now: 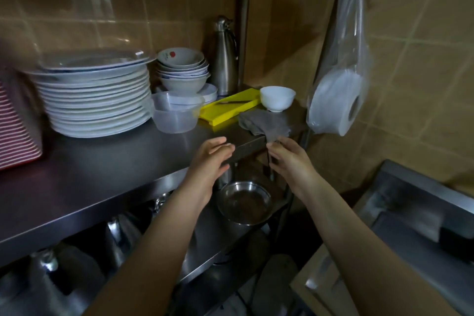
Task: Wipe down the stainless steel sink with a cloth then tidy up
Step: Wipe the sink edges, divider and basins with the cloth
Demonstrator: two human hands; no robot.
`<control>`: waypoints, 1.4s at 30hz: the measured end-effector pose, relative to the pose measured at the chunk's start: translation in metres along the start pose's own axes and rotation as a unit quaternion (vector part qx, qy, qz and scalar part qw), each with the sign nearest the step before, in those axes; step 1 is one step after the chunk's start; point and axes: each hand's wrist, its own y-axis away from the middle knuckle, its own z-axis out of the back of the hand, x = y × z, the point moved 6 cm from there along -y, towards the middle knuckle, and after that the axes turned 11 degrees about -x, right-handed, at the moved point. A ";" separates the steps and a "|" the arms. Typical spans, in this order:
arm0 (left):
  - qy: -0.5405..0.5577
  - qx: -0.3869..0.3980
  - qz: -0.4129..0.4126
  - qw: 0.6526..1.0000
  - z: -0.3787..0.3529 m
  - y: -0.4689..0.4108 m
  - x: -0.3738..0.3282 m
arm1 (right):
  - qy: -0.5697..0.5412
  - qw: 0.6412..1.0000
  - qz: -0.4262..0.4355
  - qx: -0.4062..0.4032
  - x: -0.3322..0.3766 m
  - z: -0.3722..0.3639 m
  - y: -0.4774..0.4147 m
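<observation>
A grey cloth (264, 123) lies crumpled at the front right corner of the steel shelf (123, 161), one corner hanging over the edge. My right hand (289, 161) is just below that corner, and its fingertips pinch the hanging bit of cloth. My left hand (213, 161) hovers beside the shelf edge with fingers straight, holding nothing. The stainless steel sink (415, 213) shows at the lower right, partly cut off by the frame.
On the shelf stand a tall stack of white plates (95, 100), stacked bowls (183, 69), clear plastic containers (177, 115), a yellow cutting board (228, 108), a white bowl (277, 98) and a steel flask (225, 56). A bagged paper roll (338, 105) hangs at right. A metal bowl (243, 202) sits below.
</observation>
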 end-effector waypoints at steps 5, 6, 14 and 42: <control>-0.005 0.001 -0.006 1.000 -0.023 -0.055 -0.004 | 0.015 1.000 0.019 -0.013 0.006 -0.001 -0.062; -0.005 0.003 -0.003 1.000 -0.026 -0.062 -0.004 | 0.019 0.999 0.025 -0.015 0.007 -0.001 -0.070; -0.008 -0.019 0.008 1.000 -0.057 -0.130 0.001 | 0.079 0.993 0.074 -0.037 0.023 -0.003 -0.156; -0.014 0.011 0.032 0.999 -0.077 -0.171 0.011 | 0.258 0.955 0.095 -0.109 0.006 -0.007 -0.211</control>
